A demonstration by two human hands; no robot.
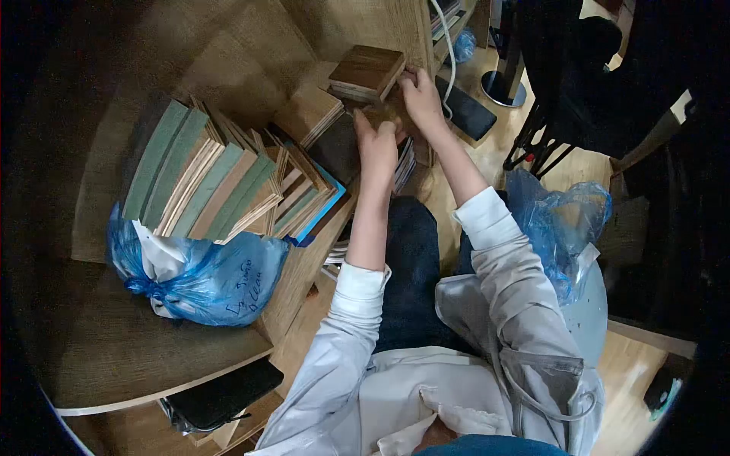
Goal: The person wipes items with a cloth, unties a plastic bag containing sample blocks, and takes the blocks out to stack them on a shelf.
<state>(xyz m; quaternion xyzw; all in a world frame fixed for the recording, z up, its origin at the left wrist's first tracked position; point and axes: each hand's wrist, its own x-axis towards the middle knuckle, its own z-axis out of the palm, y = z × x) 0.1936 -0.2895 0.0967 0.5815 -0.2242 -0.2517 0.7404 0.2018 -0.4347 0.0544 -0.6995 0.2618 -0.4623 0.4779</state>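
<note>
A small stack of square wood sample boards [366, 70] with a brown top face sits at the back of the wooden shelf. My right hand [423, 102] is closed at its right edge, fingertips against the side of the boards. In front of the stack, my left hand [378, 148] has its fingers curled beside a dark flat board [337, 143]; what lies between them is hidden. Lighter boards [309, 114] lie just left of the stack. Further left stands a leaning row of green and tan sample boards [201, 171].
A knotted blue plastic bag [217, 281] with handwriting sits on the shelf [152, 353]. Below is a black case [220, 395]. On the right are another blue bag [559, 220], a white cable [450, 61], a dark flat box [465, 110] and a black chair [578, 83].
</note>
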